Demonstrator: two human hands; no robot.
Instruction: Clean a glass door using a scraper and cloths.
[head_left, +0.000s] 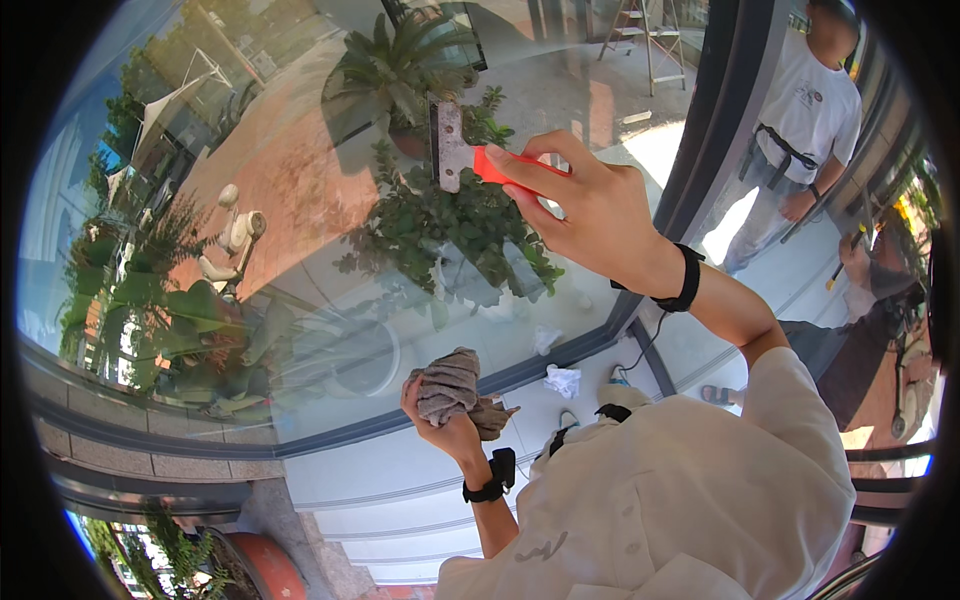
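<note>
My right hand (585, 202) grips the red plastic handle of a scraper (452, 146); its flat metal head and blade lie at or close to the large glass pane (300, 315). Whether the blade touches the glass I cannot tell. Lower down, my left hand (446, 435) is closed around a bunched grey-brown cloth (450, 386), in front of the pane's lower part, with a loose end of the cloth hanging to the right. Both wrists wear black straps.
A dark metal frame (720, 105) edges the glass at the right. Crumpled white paper (562, 381) lies on the floor near my feet. Light steps (375, 480) run below. Another person (806, 105) shows at the upper right. A planter (262, 562) stands at the lower left.
</note>
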